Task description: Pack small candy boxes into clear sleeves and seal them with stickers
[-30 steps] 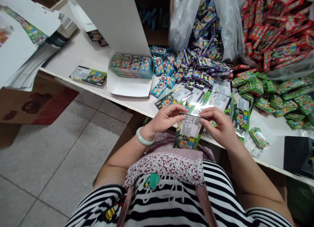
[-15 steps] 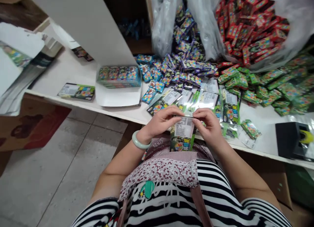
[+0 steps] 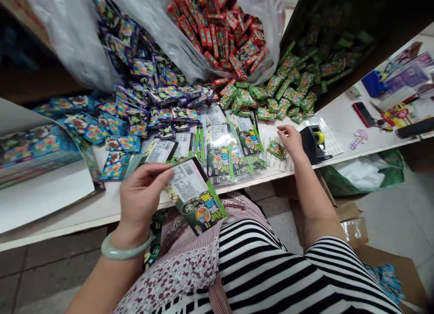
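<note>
In our left grip (image 3: pixel 140 196) we have a green and black pouch (image 3: pixel 198 198), pinched between thumb and fingers at its upper-left corner. The pouch hangs to the right of that grip, near the middle of the frame, tilted so that its lower end points to the lower right, over our apron (image 3: pixel 176 268). Its pale printed label faces up towards us; whether the lower end touches the apron, we cannot tell.

Our right grip (image 3: pixel 291 142) is right of centre, well apart from the pouch, released with its fingers loosely curled. It hovers just beside a small green packet (image 3: pixel 276 149) on the bench (image 3: pixel 101 207), with a black tape dispenser (image 3: pixel 312 144) close by on its right.

Beyond the pouch, at mid-frame, we see similar flat pouches (image 3: pixel 220 153) overlapping on the bench. Behind them lie purple packets (image 3: pixel 169 94), with blue packets (image 3: pixel 117 162) to the left and green packets (image 3: pixel 288 90) to the right. Red packets (image 3: pixel 220 33) fill a clear bag (image 3: pixel 271 29) at upper centre.
</note>
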The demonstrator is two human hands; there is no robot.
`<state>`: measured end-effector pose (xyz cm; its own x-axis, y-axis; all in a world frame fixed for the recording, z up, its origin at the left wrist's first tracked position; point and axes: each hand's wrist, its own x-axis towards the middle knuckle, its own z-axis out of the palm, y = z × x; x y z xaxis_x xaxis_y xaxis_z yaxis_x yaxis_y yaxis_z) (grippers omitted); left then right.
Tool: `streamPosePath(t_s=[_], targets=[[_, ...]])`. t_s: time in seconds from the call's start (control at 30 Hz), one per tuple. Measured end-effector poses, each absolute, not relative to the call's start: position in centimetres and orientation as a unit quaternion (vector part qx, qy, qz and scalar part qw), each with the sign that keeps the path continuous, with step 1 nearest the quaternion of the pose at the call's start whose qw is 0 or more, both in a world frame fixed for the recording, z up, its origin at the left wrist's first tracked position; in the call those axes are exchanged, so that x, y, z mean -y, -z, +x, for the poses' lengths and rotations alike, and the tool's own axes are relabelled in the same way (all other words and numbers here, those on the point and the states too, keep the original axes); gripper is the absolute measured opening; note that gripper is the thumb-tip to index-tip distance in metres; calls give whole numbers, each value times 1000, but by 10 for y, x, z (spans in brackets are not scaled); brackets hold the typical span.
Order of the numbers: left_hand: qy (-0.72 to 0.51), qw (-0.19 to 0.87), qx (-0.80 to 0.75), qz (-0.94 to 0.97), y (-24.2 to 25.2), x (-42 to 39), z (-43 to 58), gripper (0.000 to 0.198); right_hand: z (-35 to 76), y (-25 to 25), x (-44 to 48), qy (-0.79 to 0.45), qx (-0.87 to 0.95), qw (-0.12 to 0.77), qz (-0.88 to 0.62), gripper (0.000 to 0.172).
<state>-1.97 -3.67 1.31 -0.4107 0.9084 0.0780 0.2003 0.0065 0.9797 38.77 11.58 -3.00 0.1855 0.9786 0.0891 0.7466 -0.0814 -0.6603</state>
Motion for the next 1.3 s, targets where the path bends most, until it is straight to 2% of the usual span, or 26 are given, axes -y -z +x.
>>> streamPosePath(t_s=[0.13, 0.3, 0.4, 0.53, 0.67, 0.73, 0.83, 0.93, 1.0, 1.1, 1.17, 1.3], targets=[[-541, 322, -638, 444, -12, 33, -25, 15, 420, 34, -113, -188, 614, 280, -714, 27], [-540, 325, -654, 417, 2, -7, -42, 15, 434, 48, -82, -185, 618, 249, -723, 26], [-417, 350, -667, 509, 15, -33, -40, 15, 434, 59, -69, -176, 612, 254, -728, 29], [-230, 249, -668, 663, 26, -46, -35, 19, 436, 66, -61, -156, 600, 261, -740, 36], [-168, 180, -635, 732, 13, -57, -42, 23, 436, 61, -59, -137, 649, 250, -705, 39], [-163, 162, -618, 752, -2, -69, -37, 25, 431, 57, -59, -145, 710, 212, -655, 48], [-180, 167, -567, 787, -25, -93, -3, 29, 422, 54, -57, -163, 746, 153, -628, 57], [-164, 232, -467, 837, -33, -120, 60, 27, 421, 55, -50, -177, 737, 160, -632, 51], [-118, 238, -411, 872, -29, -136, 107, 24, 425, 56, -43, -197, 740, 171, -620, 50], [-47, 185, -402, 896, -14, -151, 170, 24, 432, 57, -33, -226, 745, 169, -605, 50], [-16, 163, -422, 892, -5, -154, 201, 32, 435, 58, -29, -237, 744, 175, -599, 51], [12, 190, -458, 868, 9, -150, 232, 46, 435, 62, -28, -244, 737, 210, -594, 41]])
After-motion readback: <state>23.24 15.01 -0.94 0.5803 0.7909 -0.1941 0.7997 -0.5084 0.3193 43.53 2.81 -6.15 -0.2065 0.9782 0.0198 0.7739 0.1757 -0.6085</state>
